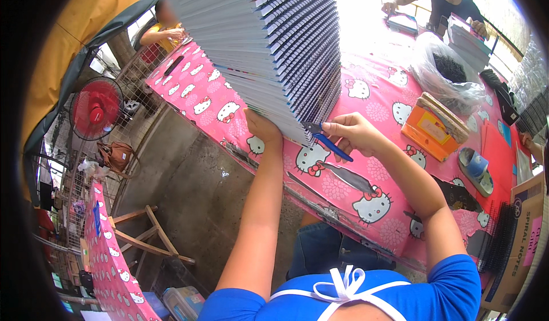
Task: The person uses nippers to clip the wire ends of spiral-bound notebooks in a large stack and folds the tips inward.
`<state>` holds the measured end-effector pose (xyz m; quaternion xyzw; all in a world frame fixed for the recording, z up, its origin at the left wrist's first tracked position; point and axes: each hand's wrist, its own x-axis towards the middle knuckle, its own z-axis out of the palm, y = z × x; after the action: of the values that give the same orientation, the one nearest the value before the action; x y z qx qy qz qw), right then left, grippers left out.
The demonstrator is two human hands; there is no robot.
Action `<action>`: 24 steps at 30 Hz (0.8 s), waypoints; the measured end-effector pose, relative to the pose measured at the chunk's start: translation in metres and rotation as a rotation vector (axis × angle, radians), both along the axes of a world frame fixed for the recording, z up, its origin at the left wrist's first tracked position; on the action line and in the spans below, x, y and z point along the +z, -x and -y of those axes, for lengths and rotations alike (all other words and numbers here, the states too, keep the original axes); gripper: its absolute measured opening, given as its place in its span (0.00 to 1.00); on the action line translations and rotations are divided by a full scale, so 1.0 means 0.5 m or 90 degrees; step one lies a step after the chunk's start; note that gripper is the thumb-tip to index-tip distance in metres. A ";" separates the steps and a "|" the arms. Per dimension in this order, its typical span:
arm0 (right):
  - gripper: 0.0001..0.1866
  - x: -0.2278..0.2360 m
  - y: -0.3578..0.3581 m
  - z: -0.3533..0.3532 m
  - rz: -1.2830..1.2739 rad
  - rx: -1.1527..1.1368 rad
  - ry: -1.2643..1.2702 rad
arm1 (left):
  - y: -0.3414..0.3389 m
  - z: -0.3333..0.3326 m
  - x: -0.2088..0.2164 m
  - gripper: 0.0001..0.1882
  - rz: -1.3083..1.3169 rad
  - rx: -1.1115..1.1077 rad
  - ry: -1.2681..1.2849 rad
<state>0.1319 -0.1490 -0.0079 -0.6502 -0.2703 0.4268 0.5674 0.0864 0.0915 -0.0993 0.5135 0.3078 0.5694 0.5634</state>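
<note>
A tall stack of spiral notebooks [309, 46] rises at the table's near edge, its dark coil bindings facing right and its pale page edges facing left. My left hand [264, 129] rests against the lower page edges; its fingers go out of sight behind the paper. Closed around blue-handled pliers [331, 147], my right hand [355, 137] keeps their dark metal head at the coil ends near the stack's bottom corner. Whether the jaws bite on a coil is too small to tell.
A torn pink patterned cloth covers the table [377, 112]. To the right are an orange box [429, 135], a plastic bag of black coils [449, 69], a slipper [476, 172] and a cardboard box [523, 241]. Two people sit across, far left and far right. A red fan [96, 108] stands left.
</note>
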 end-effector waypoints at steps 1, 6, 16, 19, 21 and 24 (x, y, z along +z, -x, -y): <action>0.21 -0.002 0.009 -0.003 0.036 -0.010 -0.008 | 0.002 -0.005 -0.003 0.30 0.010 -0.005 -0.004; 0.20 -0.026 0.020 0.021 0.729 -0.098 -0.120 | 0.005 0.004 0.011 0.30 -0.041 0.021 -0.010; 0.18 -0.033 0.000 0.000 0.679 -0.081 -0.149 | 0.008 0.005 0.024 0.28 -0.038 0.016 0.005; 0.19 -0.001 -0.024 0.008 0.403 0.033 0.011 | 0.006 0.015 0.025 0.28 -0.034 0.023 -0.010; 0.21 0.005 -0.032 0.008 0.080 0.042 0.072 | 0.006 0.019 0.025 0.28 -0.049 0.025 -0.018; 0.22 -0.013 -0.018 0.008 0.130 0.005 0.063 | 0.008 0.009 0.018 0.28 0.038 -0.020 0.042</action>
<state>0.1411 -0.1532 -0.0145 -0.7165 -0.3077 0.3740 0.5022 0.0825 0.0869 -0.0905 0.4825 0.3015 0.5652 0.5974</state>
